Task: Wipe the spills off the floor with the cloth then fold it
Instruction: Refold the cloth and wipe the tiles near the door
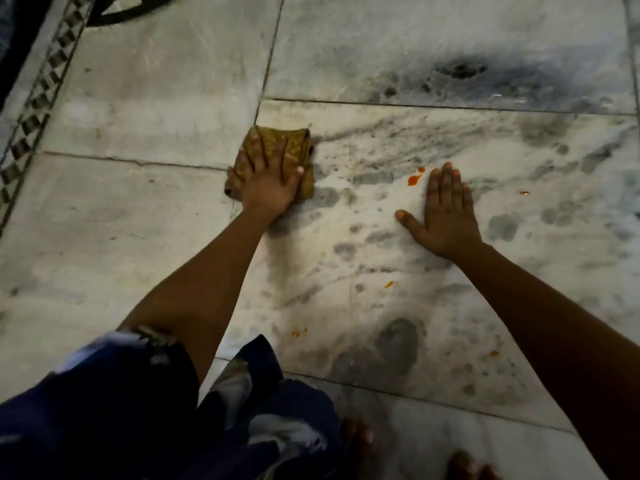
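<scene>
A bunched yellow-brown patterned cloth (294,142) lies on the grey-veined marble floor (381,237). My left hand (268,181) presses flat on the cloth with straight, spread fingers. My right hand (446,211) rests flat on the bare floor to the right, fingers straight, holding nothing. Orange-red spill drops (414,180) sit just left of my right fingertips. Smaller orange spots lie nearer me (389,284), by my clothing (296,332) and under my right forearm (494,354).
A patterned tile border (38,109) runs along the left edge beside a dark strip. A dark curved object (131,12) lies at the top left. My blue patterned clothing (156,410) fills the bottom left, and bare toes (464,464) show at the bottom.
</scene>
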Action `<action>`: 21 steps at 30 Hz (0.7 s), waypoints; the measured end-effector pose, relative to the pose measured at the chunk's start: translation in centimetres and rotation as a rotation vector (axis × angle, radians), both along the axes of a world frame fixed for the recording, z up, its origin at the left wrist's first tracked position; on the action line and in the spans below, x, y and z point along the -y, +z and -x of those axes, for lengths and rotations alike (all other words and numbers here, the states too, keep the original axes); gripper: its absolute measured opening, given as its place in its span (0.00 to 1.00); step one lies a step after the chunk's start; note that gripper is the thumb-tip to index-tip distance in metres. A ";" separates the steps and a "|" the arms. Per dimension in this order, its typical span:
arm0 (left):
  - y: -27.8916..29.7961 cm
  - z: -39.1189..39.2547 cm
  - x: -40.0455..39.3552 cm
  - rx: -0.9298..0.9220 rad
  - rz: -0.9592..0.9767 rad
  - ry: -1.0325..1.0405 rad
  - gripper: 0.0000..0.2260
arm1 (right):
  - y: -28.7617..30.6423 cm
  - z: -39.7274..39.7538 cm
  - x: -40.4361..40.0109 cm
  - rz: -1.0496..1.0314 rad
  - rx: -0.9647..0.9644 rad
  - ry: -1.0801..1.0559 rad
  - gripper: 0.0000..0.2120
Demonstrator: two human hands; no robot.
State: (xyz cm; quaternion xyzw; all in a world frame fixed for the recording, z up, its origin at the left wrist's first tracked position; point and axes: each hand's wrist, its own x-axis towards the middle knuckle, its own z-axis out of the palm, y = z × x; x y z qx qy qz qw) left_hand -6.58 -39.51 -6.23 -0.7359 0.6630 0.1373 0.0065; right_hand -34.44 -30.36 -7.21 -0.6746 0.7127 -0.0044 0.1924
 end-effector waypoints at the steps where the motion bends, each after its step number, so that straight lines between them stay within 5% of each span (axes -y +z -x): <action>1: 0.1 0.9 0.6 -0.001 -0.018 -0.042 0.29 | 0.0 -0.1 -0.1 0.003 0.000 -0.003 0.47; 9: -0.7 -1.0 -11.1 0.011 0.118 -0.480 0.29 | -0.8 0.2 -0.1 0.042 -0.020 -0.008 0.46; 13: -0.4 -5.0 -10.8 0.038 0.142 -0.332 0.30 | -0.9 0.2 -0.1 0.055 -0.022 -0.006 0.47; 17: -0.2 -2.9 -2.3 0.031 0.053 -0.083 0.30 | -0.6 0.1 0.0 0.029 -0.003 -0.002 0.50; 21: -0.2 1.7 2.7 0.018 -0.044 -0.141 0.30 | -0.2 0.1 0.2 -0.038 -0.007 0.004 0.49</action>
